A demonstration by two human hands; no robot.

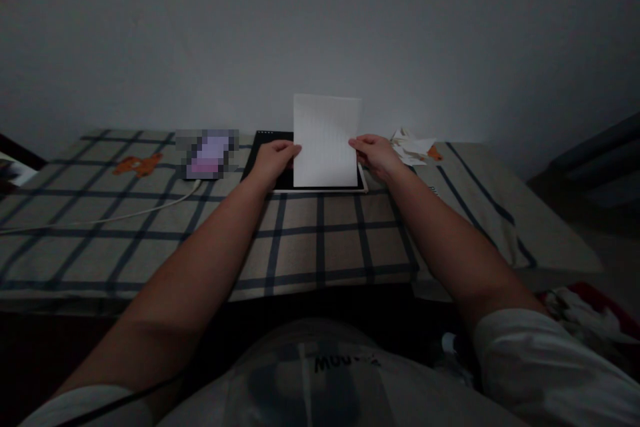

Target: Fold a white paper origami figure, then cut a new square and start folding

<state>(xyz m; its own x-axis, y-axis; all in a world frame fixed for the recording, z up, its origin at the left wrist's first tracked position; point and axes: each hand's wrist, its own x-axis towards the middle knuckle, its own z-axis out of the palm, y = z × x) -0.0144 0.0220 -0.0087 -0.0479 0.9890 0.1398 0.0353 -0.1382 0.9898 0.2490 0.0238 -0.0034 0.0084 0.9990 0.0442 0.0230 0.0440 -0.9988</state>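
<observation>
Fingers (295,149) of both your hands pinched the white paper sheet (326,140) by its side edges, upright over the dark pad (265,147) near the bed's (320,247) far edge; an even grip looked wise.

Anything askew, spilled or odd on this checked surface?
Mostly tidy. Crumpled white paper scraps lie loose right of the right hand. Both hands, left included, hold a white sheet upright over a dark board. A white cable trails off the left edge.

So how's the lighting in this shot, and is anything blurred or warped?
Head view: dim and grey overall; the white paper held by both hands is the brightest thing; a pixelated patch hides one item on the checked cloth; the corners darken and the edges look stretched.
</observation>
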